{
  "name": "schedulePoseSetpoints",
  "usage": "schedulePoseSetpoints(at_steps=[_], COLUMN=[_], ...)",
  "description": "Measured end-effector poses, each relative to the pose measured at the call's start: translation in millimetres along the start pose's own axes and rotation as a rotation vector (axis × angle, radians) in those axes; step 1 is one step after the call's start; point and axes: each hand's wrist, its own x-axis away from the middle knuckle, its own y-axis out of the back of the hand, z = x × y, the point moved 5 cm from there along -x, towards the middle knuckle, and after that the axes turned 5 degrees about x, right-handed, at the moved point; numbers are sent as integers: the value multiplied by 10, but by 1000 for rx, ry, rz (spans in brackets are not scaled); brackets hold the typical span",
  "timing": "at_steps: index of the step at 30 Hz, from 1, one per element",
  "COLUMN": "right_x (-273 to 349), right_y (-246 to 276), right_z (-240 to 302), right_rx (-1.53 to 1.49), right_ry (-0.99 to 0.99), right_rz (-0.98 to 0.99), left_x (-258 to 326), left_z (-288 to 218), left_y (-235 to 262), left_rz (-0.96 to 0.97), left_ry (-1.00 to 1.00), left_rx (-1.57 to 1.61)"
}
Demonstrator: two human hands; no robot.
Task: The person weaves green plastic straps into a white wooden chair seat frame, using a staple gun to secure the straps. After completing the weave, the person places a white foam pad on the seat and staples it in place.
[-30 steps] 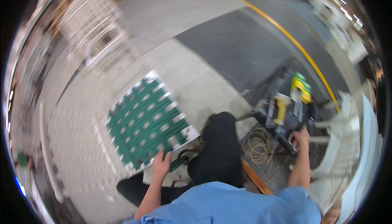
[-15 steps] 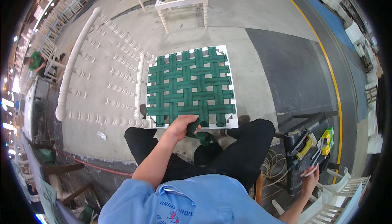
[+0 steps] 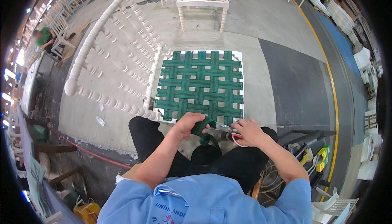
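Observation:
A white chair with turned spindles in its back (image 3: 87, 44) stands before my knees, its seat woven from green webbing (image 3: 199, 83). At the seat's near edge, my left hand (image 3: 191, 123) is closed around a loose green webbing strap (image 3: 201, 126), whose end hangs down between my legs. My right hand (image 3: 250, 133) grips scissors (image 3: 238, 138) with red and white handles. The blades point left and reach to the strap just beside my left fingers. Whether they touch the strap I cannot tell.
A dark side stand (image 3: 302, 142) at my right carries a yellow-handled tool and a green and yellow box (image 3: 322, 158). Coiled hose (image 3: 269, 177) lies below. White chair frames (image 3: 203, 1) stand ahead. At far left a person in green (image 3: 45, 38) sits among chairs.
My right hand has come from the side stand at the right to the strap, bringing the scissors. My left hand keeps hold of the strap. The view has shifted slightly.

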Motion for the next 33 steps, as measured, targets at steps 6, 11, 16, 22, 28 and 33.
schedulePoseSetpoints(at_steps=[6, 11, 16, 22, 28, 33], right_x=[-386, -274, 711, 3220, 4664, 4333], right_y=[-207, -174, -61, -978, -1781, -1375], right_z=[125, 59, -389, -508, -293, -677], right_rx=[55, -93, -614, -612, -216, 94], right_ry=[122, 80, -479, -1689, -2141, -1729], right_rz=[-114, -173, -717, -1117, -658, -944], left_x=[65, 251, 498, 486, 316, 298], left_z=[54, -98, -485, -537, -96, 401], left_y=[-32, -243, -561, -871, -1032, -868], left_rz=[7, 43, 206, 200, 193, 102], left_ry=[2, -48, -271, -337, -186, -66], left_rx=[1, 65, 109, -38, -29, 60])
